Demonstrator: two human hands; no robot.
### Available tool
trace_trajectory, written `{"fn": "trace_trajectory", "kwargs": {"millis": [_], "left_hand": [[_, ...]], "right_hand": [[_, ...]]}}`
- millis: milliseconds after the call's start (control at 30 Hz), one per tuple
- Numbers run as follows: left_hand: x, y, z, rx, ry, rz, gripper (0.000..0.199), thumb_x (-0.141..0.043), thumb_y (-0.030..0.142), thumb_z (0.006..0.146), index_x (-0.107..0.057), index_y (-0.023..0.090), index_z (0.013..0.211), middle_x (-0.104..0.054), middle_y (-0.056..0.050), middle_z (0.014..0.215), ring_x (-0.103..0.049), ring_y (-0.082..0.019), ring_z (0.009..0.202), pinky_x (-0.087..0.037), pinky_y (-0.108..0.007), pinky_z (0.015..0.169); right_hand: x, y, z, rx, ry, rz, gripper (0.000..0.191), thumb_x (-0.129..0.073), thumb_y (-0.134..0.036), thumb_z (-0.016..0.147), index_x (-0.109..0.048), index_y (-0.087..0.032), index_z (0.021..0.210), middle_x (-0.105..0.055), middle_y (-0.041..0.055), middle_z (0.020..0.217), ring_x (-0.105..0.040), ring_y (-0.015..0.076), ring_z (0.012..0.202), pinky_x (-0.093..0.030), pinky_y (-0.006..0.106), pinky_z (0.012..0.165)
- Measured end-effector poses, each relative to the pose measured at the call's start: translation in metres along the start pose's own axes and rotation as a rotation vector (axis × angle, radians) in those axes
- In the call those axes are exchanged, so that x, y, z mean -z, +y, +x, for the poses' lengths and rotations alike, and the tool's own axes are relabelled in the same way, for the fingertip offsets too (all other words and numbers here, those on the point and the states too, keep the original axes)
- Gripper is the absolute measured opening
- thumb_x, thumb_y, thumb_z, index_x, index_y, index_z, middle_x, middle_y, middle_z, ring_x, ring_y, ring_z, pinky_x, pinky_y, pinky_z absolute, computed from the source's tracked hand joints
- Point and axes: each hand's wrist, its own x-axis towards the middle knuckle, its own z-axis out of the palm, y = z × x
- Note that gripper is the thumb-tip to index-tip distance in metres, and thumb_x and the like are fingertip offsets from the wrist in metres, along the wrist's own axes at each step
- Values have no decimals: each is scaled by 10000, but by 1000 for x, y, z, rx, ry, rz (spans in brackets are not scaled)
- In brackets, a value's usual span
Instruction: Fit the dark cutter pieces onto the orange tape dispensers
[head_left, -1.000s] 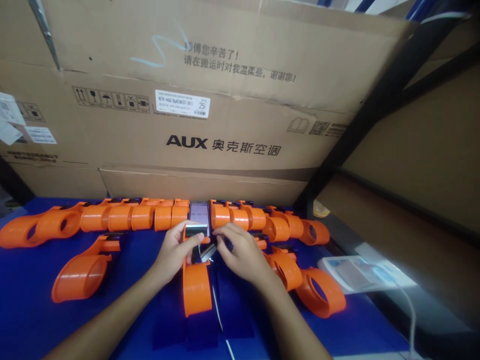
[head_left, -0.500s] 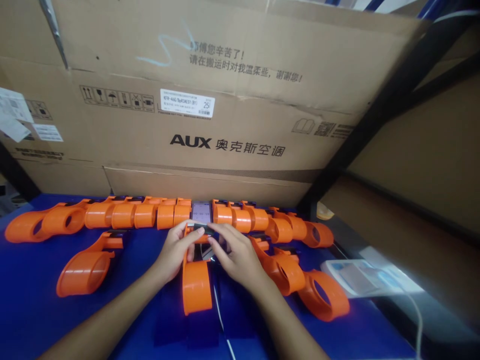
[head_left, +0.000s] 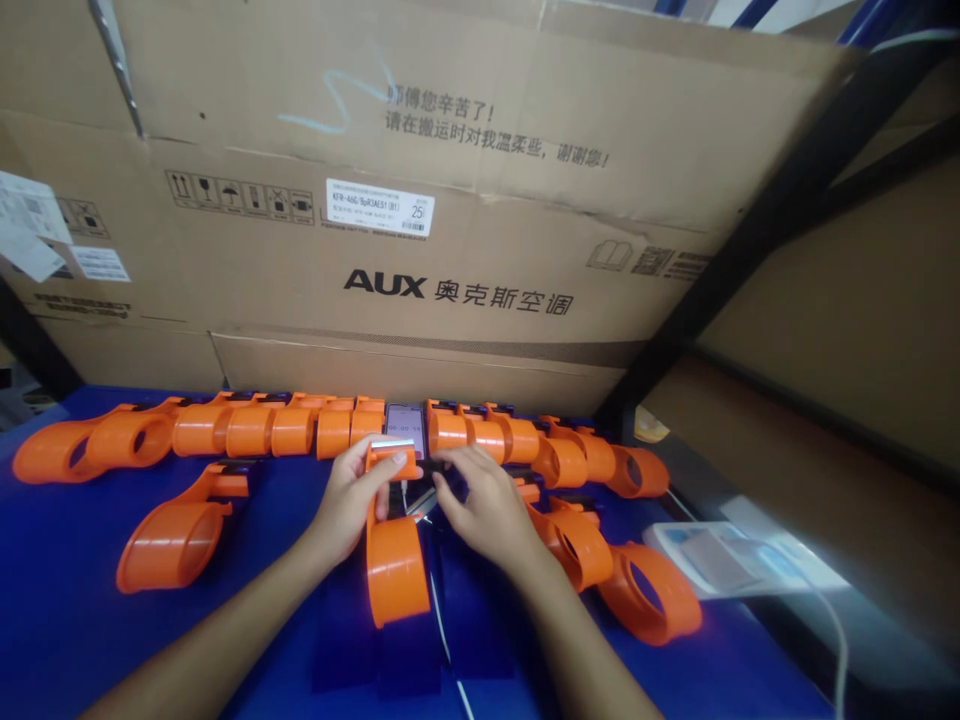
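Note:
My left hand (head_left: 346, 505) grips the neck of an orange tape dispenser (head_left: 397, 578), its thumb on the orange head below a pale serrated edge. The wide ring of the dispenser hangs down toward me. Just right of the head, my right hand (head_left: 484, 508) pinches a small black part (head_left: 430, 467), mostly covered by its fingers. Whether this part touches the head, I cannot tell. Behind the hands, a phone (head_left: 405, 425) with a lit timer screen lies on the blue table (head_left: 262, 560). A white cable (head_left: 442, 630) runs toward me beneath the hands.
Several orange dispensers (head_left: 249, 430) line the back of the table, many with dark parts fitted. One dispenser (head_left: 176, 540) lies at left, others (head_left: 649, 590) at right. A large cardboard box (head_left: 450, 200) stands behind. A white device (head_left: 720, 555) sits at the right edge.
The black part has moved from over the dispenser's head to its right side, in my right hand. The orange head and serrated edge now show more fully.

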Motion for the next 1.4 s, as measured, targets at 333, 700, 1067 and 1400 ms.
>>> {"fn": "trace_trajectory", "kwargs": {"millis": [333, 700, 1067, 1400], "left_hand": [[-1, 1, -3, -13, -45, 51, 354, -769, 470, 844, -693, 184, 1039, -549, 76, 495, -420, -77, 366, -341, -196, 397], [-3, 0, -2, -5, -55, 38, 329, -773, 449, 832, -692, 187, 1015, -529, 83, 507, -420, -76, 373, -354, -188, 395], [-5, 0, -5, 5, -100, 141, 371, -776, 449, 828, -700, 187, 1080, -552, 72, 512, -447, -86, 358, -358, -198, 389], [-11, 0, -13, 50, -124, 163, 464, -794, 483, 820, -641, 211, 1164, -590, 74, 559, -459, -80, 351, -351, -192, 380]], "right_hand": [[-7, 3, 0, 82, -182, -66, 131, -607, -178, 955, -663, -223, 1065, -685, 89, 1069, -628, 258, 999, -528, 425, 895], [-8, 3, -2, 81, -196, -15, 133, -635, -157, 930, -664, -218, 1045, -670, 81, 1060, -630, 245, 982, -537, 421, 909], [3, -8, 1, 28, 26, 230, 193, -540, -230, 1028, -671, -237, 1168, -703, 87, 1111, -652, 251, 1073, -533, 403, 944], [-3, -19, 0, -145, 25, 537, 199, -590, -374, 1010, -700, -210, 1032, -667, 11, 835, -591, 156, 694, -510, 274, 646]]}}
